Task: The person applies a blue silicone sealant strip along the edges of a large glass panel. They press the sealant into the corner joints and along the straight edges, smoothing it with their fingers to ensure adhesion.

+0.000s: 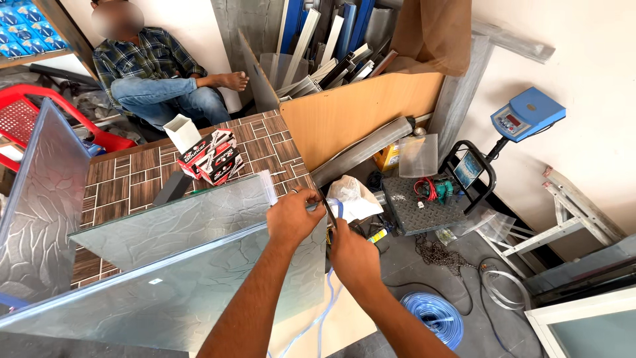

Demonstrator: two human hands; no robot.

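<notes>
Two hands meet at the corner of the upper glass sheet [179, 222]: your left hand [293, 217] pinches the clear blue strip [336, 211] there, your right hand [352, 255] grips its dark end just beside. Two textured, patterned sheets lie stacked on the tiled table [132, 176]; behind them sit two boxes [213, 156].

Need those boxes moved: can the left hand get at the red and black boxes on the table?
Probably yes: the left hand is at the glass edge, and the boxes lie beyond with nothing between.
</notes>
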